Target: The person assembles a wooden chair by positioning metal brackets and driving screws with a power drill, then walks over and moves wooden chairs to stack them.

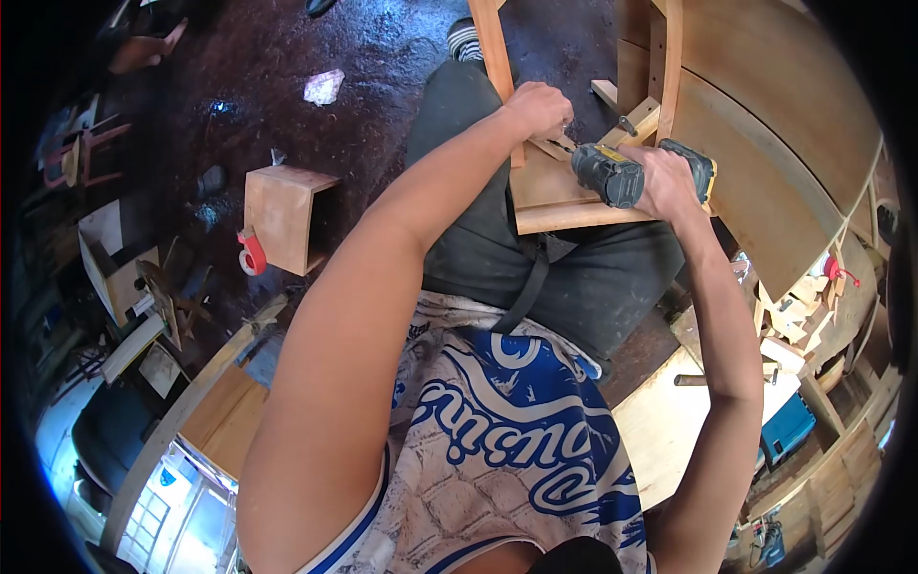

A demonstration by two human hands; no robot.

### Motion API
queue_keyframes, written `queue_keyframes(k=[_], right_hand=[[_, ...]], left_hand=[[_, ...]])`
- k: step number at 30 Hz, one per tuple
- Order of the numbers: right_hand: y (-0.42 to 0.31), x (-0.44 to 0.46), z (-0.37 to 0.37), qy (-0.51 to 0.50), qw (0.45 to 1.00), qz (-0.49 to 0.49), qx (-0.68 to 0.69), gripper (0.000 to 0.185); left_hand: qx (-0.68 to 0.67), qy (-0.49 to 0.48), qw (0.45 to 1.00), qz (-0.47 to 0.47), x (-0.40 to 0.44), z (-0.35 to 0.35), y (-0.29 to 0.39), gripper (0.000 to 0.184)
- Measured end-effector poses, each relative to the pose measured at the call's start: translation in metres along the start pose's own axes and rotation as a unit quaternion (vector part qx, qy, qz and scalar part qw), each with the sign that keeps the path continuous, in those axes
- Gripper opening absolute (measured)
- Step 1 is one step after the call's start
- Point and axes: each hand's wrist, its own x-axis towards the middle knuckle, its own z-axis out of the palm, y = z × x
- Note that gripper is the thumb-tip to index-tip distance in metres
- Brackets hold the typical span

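Observation:
My right hand [662,180] is wrapped around the grip of a black and yellow cordless drill [612,174]. The drill's nose points left, toward my left hand [538,110]. Those left fingers are curled together just in front of the drill's tip, beside an upright leg of a wooden frame [491,48]. Whatever they pinch is too small or hidden to make out. The frame, which looks like part of a chair or stool, rests by my lap, with a flat panel and a front rail [583,216] nearest me. A small dark clamp-like or metal piece [627,125] sits on a diagonal wood strip.
Large wooden panels [765,143] stand close on the right. On the left floor are a small wooden box [277,218], a red tape dispenser [251,253] and a crumpled wrapper [324,87]. Wood offcuts [798,316], a hammer-like handle [690,380] and a blue case [788,428] lie at right.

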Motion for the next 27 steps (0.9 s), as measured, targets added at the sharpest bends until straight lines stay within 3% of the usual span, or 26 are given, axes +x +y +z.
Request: queue_keyframes(k=[13,27], right_hand=[[-0.0015,0.0043,-0.0073,-0.036,0.999,0.013,0.0,0.047],[-0.0011,0.0042,0.0005,-0.025,0.999,-0.008,0.026,0.034]], left_hand=[[0.006,0.003,1.0,0.009,-0.0009,0.0009,0.0006,0.016],[0.002,0.005,1.0,0.018,-0.0007,-0.0019,0.0004,0.015]])
